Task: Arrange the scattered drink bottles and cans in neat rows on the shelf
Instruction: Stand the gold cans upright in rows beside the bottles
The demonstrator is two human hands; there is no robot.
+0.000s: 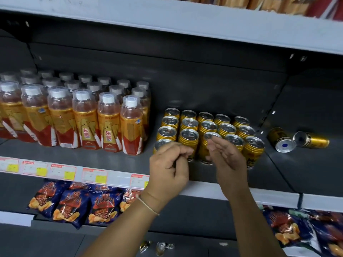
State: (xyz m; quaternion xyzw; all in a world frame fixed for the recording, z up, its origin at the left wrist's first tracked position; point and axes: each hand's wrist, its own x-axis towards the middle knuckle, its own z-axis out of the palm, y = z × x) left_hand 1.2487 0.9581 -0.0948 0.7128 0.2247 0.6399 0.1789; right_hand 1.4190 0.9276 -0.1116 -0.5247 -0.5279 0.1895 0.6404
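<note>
- Cans (207, 128): stiff, smooth metal, probably full and fairly heavy; best taken round the side wall, since the rims offer little to hold.
- They stand in rows mid-shelf (306, 164), about twenty upright (hands hide part of the front row); two loose cans (297, 140) lie toppled to the right.
- Left hand (169, 164) hovers loosely curled, holding nothing; right hand (225, 156), fingers fairly straight, touches a front can.
- Bottles (74, 112): roughly twenty, already lined up left.
</note>
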